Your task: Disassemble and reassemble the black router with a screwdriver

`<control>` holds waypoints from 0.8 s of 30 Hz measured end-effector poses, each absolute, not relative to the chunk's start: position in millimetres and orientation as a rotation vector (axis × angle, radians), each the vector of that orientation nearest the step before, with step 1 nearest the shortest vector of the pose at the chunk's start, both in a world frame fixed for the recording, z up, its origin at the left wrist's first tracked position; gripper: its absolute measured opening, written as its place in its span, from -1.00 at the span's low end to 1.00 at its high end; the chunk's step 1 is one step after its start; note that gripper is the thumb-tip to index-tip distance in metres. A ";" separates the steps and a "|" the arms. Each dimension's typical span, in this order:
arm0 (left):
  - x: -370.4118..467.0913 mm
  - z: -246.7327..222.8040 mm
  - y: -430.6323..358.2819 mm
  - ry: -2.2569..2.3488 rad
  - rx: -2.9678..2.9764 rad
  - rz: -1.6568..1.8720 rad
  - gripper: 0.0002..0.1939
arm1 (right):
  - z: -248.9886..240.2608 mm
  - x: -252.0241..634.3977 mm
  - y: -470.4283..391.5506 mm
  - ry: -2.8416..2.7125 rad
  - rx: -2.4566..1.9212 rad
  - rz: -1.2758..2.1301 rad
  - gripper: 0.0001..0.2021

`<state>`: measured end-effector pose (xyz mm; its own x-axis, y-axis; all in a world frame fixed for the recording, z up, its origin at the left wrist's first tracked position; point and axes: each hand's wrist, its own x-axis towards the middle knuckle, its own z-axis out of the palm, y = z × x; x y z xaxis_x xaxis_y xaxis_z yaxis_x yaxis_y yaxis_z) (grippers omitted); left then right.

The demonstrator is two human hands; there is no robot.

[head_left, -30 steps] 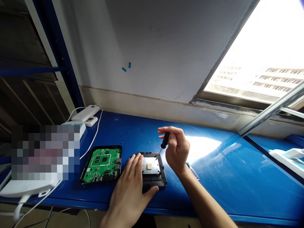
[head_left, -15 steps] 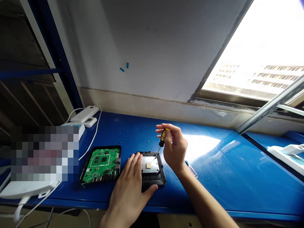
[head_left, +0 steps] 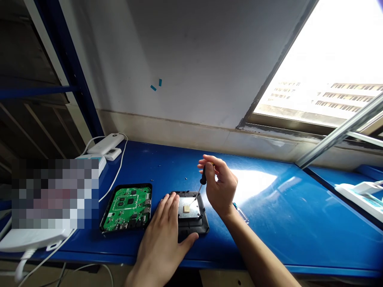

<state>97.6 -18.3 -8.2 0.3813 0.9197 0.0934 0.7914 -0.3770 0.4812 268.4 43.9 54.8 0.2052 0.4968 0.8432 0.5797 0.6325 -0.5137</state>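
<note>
My left hand (head_left: 163, 231) holds down a black plastic cover (head_left: 193, 227), its fingers lying along the left side and its thumb at the lower edge. A silver metal plate (head_left: 193, 207) with a small beige square pad (head_left: 186, 209) sits in that cover. Closed around a screwdriver (head_left: 203, 177) with a black and yellow handle, my right hand (head_left: 221, 183) keeps it tilted, the tip at the plate's upper right corner. Whether a screw is under the tip is too small to tell. Left of my left hand lies a black case with a green circuit board (head_left: 127, 207).
Several small dark screws (head_left: 186, 178) lie on the blue table (head_left: 269, 231) behind the cover. A clear and blue tool (head_left: 241, 213) is partly behind my right forearm. White devices (head_left: 106, 143) with cables stand at the left. A metal bar (head_left: 329, 141) slants across the right.
My right hand has turned the screwdriver handle slightly and shifted a little to the right; less yellow shows. The screwdriver's tip and my left hand stay in place on the cover.
</note>
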 end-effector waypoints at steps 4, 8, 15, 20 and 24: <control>97.7 -7.9 -17.4 1.497 2.285 0.489 -0.12 | 52.7 267.6 44.0 -1.395 -0.957 -0.022 -0.82; 97.9 -7.5 -15.9 1.489 2.288 0.496 -0.12 | 51.5 266.6 44.4 -1.429 -0.896 0.022 -0.83; 97.8 -7.9 -17.1 1.497 2.284 0.482 -0.12 | 55.8 269.5 46.1 -1.450 -0.963 -0.060 -0.94; 98.4 -7.4 -15.3 1.489 2.270 0.478 -0.12 | 57.7 267.3 45.0 -1.420 -0.996 -0.018 -0.89; 98.3 -9.4 -14.9 1.492 2.276 0.480 -0.10 | 53.6 266.9 45.6 -1.388 -0.945 0.073 -0.80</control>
